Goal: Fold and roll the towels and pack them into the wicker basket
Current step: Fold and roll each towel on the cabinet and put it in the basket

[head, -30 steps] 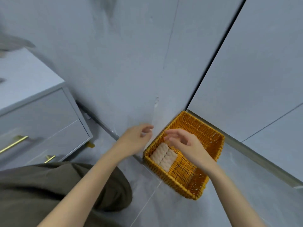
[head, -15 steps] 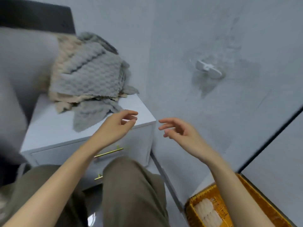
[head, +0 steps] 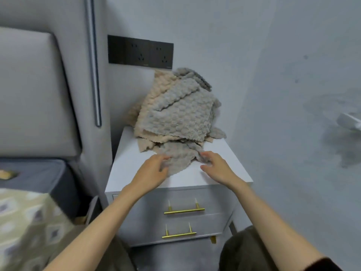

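Left hand [head: 154,171] pinches left edge of grey towel [head: 180,160], thumb on top. Right hand [head: 216,167] grips bunched right corner of same towel. Towel lies between hands, flat on white surface [head: 127,159], far end tucked under towel pile [head: 175,110]. Pile just beyond hands, grey and beige mixed, loosely heaped. Gold drawer handles [head: 183,211] below wrists, on front of unit. Blur at grip points.

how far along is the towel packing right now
Done: cannot tell, the basket is out of view. In hand: left hand and right hand grip the front grey towel, lying unrolled on the nightstand. Left: that towel plus the heap of unfolded towels behind it to fold, roll and pack.
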Motion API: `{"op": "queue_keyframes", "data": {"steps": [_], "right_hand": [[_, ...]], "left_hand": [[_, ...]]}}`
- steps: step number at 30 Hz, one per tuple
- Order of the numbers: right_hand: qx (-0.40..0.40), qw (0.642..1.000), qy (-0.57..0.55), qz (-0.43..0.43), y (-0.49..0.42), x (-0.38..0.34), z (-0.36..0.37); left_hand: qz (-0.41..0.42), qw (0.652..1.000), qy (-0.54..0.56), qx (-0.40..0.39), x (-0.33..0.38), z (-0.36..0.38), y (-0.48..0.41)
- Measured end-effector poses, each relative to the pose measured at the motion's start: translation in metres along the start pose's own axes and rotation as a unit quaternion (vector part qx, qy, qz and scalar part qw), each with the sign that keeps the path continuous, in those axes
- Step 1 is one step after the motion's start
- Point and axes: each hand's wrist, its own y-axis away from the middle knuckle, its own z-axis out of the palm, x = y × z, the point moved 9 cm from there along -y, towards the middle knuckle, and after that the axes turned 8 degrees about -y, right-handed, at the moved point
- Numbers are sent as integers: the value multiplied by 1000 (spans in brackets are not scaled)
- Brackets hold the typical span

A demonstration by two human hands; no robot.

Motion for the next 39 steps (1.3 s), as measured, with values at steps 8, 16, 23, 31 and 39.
{"op": "queue_keyframes", "data": {"steps": [8,16,23,31,39], "right_hand": [[77,992,87,-49,-47,17,32],[99,983,62,-143,-40,-14,12],[48,992,-23,-117,-20,-13,-9],[133,979,-112,-105,0,-9,-59],[216,973,-68,-36,20,33,-115]], "left_hand": [[43,991,-117,49,-10,28,-39],[178,956,-219,80,26,31,-83],[204,925,-320,0,41,56,-114],[110,932,-346,2,28,53,-127],[54,935,-349,-36,16,63,-127]]}}
